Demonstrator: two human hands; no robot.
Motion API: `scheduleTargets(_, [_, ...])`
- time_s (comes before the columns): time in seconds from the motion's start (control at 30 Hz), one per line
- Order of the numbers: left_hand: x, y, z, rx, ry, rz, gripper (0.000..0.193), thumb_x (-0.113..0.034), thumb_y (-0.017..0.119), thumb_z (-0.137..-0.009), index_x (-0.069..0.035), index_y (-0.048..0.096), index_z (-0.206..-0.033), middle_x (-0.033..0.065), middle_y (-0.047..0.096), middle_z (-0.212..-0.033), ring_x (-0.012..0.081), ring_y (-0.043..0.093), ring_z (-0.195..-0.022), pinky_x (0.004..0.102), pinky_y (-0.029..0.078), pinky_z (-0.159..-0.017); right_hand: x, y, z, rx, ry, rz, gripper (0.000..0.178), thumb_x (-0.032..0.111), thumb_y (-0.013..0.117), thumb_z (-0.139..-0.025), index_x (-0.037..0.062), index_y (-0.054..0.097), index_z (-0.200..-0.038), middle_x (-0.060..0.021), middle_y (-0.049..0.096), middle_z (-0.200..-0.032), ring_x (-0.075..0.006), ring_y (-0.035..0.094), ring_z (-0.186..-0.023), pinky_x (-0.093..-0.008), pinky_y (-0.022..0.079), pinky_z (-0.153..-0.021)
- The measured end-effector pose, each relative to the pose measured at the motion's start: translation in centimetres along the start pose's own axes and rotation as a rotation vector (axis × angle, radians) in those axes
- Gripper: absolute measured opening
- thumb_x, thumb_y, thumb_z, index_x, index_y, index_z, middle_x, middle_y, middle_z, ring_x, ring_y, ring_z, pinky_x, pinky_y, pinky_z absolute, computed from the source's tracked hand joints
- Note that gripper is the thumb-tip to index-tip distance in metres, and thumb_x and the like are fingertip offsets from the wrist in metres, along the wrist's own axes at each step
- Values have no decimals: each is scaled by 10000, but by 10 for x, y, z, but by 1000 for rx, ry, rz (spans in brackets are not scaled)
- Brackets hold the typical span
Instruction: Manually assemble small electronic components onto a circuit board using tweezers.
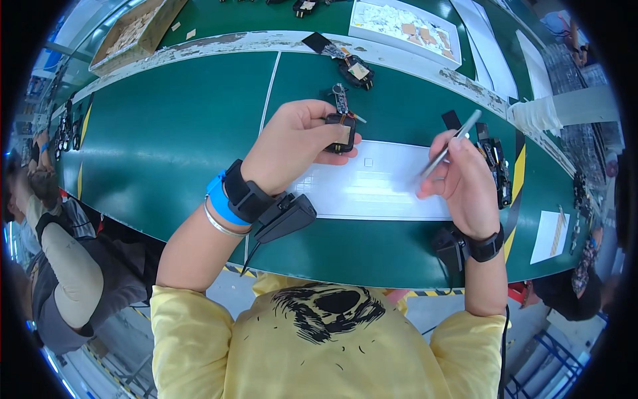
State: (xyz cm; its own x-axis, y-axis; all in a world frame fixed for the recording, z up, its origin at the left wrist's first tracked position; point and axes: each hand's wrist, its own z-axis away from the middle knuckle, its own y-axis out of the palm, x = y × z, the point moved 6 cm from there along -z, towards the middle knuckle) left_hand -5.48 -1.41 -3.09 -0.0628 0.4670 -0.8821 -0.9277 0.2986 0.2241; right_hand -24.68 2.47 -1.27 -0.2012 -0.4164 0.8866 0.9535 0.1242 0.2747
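Observation:
My left hand (292,136) is closed around a small black electronic device (341,141) with a tan patch on its face. A narrow circuit board (341,100) sticks out from the device's far end, with thin wires beside it. In my right hand (468,179) I grip metal tweezers (465,130) between thumb and fingers. The lower tip of the tweezers is smeared by motion over a glossy white sheet (372,199). One small square piece (368,162) sits on that sheet, just right of my left hand.
Beyond my left hand lies another black device (357,72) with its board folded out. Several black devices (495,163) are lined up right of my right hand. At the back stand a white tray (405,47) of scraps and a cardboard box (106,65). People sit at both sides.

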Motion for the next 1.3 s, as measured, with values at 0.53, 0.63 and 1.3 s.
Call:
scheduleTargets(0.53, [16, 17, 5, 67, -16, 193, 259, -53, 515, -862, 55, 534, -1097, 63, 609, -929, 117, 596, -858, 238, 517, -779, -14, -24, 2, -151, -141, 108, 111, -45, 583, -800, -9, 520, -883, -90, 593, -860, -171, 638, -801, -270, 546, -711])
scheduleTargets(0.63, [16, 16, 5, 66, -14, 204, 272, -57, 513, -865, 51, 527, -1114, 57, 609, -935, 108, 593, -861, 239, 516, -780, -15, -23, 1, -153, -147, 113, 111, -51, 588, -795, -10, 522, -875, -97, 600, -863, -172, 639, -799, -267, 543, -718])
scheduleTargets(1.3, [14, 19, 6, 140, 37, 144, 362, -18, 387, -883, 47, 421, -1238, 192, 548, -1155, 253, 565, -1053, 336, 487, -888, -10, -19, 8, -133, -232, -123, 140, -34, 606, -785, -2, 503, -873, -129, 597, -887, -235, 627, -856, -342, 539, -770])
